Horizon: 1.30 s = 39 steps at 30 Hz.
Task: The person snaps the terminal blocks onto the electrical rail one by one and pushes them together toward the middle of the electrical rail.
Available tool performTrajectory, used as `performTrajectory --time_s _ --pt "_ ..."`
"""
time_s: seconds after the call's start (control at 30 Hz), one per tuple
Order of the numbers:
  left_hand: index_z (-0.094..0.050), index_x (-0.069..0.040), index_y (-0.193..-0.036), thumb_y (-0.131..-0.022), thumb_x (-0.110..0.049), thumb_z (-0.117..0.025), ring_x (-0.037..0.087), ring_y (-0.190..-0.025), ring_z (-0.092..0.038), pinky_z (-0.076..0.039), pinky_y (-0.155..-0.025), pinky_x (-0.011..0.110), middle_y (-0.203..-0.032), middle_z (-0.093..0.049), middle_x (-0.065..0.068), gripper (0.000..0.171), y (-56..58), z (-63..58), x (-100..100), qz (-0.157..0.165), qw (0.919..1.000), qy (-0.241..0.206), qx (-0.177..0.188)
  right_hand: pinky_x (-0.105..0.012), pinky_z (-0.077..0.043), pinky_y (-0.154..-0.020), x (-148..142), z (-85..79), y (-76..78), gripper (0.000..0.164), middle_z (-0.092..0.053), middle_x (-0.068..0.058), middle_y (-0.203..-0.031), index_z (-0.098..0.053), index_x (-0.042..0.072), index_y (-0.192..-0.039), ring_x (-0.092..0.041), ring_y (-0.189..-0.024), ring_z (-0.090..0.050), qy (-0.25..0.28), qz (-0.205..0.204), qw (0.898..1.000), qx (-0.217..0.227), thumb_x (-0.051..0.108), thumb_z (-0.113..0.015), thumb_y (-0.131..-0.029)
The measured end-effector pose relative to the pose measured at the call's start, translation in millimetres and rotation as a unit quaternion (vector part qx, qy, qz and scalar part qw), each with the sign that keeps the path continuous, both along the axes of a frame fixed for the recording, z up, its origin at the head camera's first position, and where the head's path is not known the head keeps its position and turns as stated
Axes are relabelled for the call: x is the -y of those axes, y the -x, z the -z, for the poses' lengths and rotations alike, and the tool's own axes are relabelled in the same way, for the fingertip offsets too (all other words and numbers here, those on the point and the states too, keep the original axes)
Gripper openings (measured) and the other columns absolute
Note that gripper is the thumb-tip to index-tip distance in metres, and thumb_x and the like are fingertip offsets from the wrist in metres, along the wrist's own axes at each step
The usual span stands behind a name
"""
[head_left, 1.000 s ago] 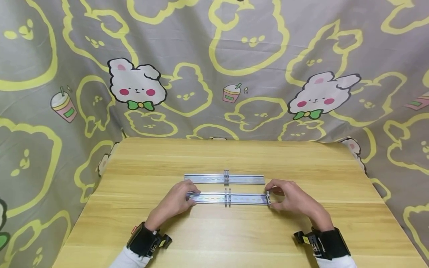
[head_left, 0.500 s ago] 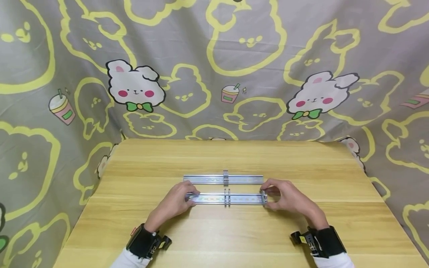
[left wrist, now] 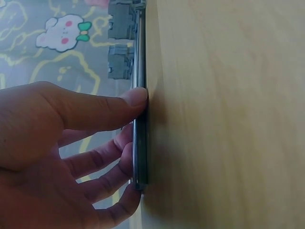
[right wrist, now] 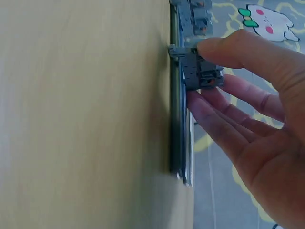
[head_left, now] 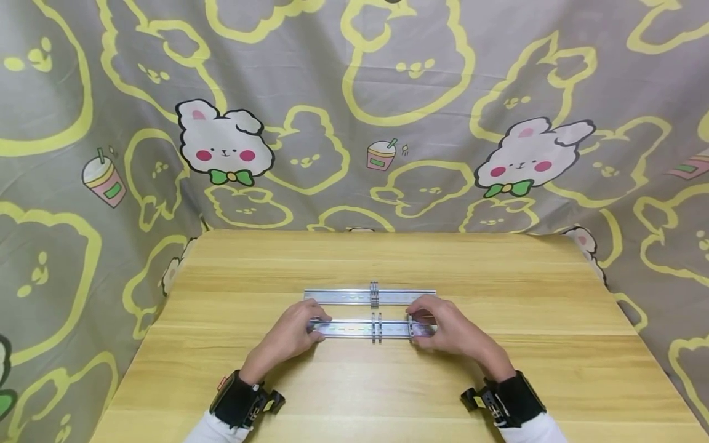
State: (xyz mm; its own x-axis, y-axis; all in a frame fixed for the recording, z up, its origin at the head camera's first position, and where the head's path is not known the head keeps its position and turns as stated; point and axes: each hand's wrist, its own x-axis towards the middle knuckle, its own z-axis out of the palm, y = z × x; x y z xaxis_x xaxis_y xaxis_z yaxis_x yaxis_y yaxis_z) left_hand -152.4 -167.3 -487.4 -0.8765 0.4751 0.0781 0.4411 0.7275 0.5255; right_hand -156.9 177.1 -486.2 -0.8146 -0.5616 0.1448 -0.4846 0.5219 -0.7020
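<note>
The nearer silver DIN rail (head_left: 348,330) lies across the table, and my left hand (head_left: 289,329) grips its left end between thumb and fingers. My right hand (head_left: 451,329) pinches a small grey terminal block (right wrist: 204,71) that sits on this rail, right of its middle. In the right wrist view the thumb is on the block's upper side and fingers lie behind it. Near the rail's middle stand two more grey blocks (head_left: 373,328), close together. The left wrist view shows the left thumb pressed on the rail's edge.
Behind it lies a second DIN rail (head_left: 339,298), roughly parallel, with a tight group of grey blocks (head_left: 374,295) at its middle. Both rest on a wooden table (head_left: 354,387). A patterned grey curtain (head_left: 316,74) hangs around the table's back and sides.
My right hand has moved left, bringing the terminal block from the rail's right end toward the two middle blocks. The left hand has stayed at the rail's left end.
</note>
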Motion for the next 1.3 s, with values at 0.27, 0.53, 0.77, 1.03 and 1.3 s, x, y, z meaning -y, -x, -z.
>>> performTrajectory --time_s 0.27,0.53,0.77,1.03,1.3 --pt "-0.076 -0.006 -0.100 -0.073 -0.008 -0.082 0.020 -0.084 -0.059 -0.054 -0.077 0.038 -0.094 -0.065 0.003 0.028 0.0 -0.5 -0.6 0.002 1.0000 -0.002 -0.001 -0.034 -0.058 -0.085 20.6 3.8 -0.5 0.050 -0.067 -0.013 -0.109 -0.063 -0.002 -0.111 -0.023 -0.099 -0.067 0.032 0.000 0.999 0.004 0.007 -0.085 -0.067" --pt "-0.076 -0.006 -0.100 -0.073 -0.007 -0.082 0.021 -0.085 -0.060 -0.054 -0.078 0.039 -0.094 -0.065 0.003 0.028 -0.1 0.3 -0.6 -0.001 1.0000 -0.002 -0.002 -0.030 -0.057 -0.085 35.8 4.1 -1.3 0.049 -0.066 -0.015 -0.111 -0.062 -0.002 -0.112 -0.024 -0.100 -0.067 0.050 0.005 0.998 0.039 0.004 -0.084 -0.068" --pt "-0.076 -0.004 -0.100 -0.073 -0.006 -0.081 0.022 -0.086 -0.060 -0.054 -0.079 0.040 -0.095 -0.066 0.005 0.028 -1.5 0.5 -2.0 0.004 1.0000 -0.004 -0.005 -0.029 -0.057 -0.086 44.4 7.3 0.0 0.050 -0.065 -0.013 -0.113 -0.060 0.000 -0.112 -0.024 -0.103 -0.067 0.052 0.005 0.997 0.052 0.004 -0.084 -0.068" --pt "-0.076 -0.004 -0.099 -0.072 -0.005 -0.082 0.022 -0.084 -0.060 -0.054 -0.078 0.040 -0.094 -0.066 0.005 0.028 -0.9 1.2 -2.8 0.006 0.9998 -0.006 -0.020 -0.028 -0.057 -0.085 49.3 8.5 2.1 0.049 -0.066 -0.011 -0.112 -0.061 0.004 -0.112 -0.022 -0.102 -0.067 0.041 0.005 0.998 0.045 0.008 -0.084 -0.069" --pt "-0.076 -0.004 -0.099 -0.072 -0.006 -0.082 0.022 -0.083 -0.059 -0.053 -0.077 0.039 -0.094 -0.065 0.004 0.027 -1.2 1.2 -3.4 0.004 0.9999 -0.004 -0.016 -0.026 -0.056 -0.086 50.1 7.4 1.8 0.051 -0.066 -0.009 -0.114 -0.061 0.004 -0.115 -0.021 -0.102 -0.067 0.025 -0.001 0.999 0.025 0.012 -0.084 -0.071"
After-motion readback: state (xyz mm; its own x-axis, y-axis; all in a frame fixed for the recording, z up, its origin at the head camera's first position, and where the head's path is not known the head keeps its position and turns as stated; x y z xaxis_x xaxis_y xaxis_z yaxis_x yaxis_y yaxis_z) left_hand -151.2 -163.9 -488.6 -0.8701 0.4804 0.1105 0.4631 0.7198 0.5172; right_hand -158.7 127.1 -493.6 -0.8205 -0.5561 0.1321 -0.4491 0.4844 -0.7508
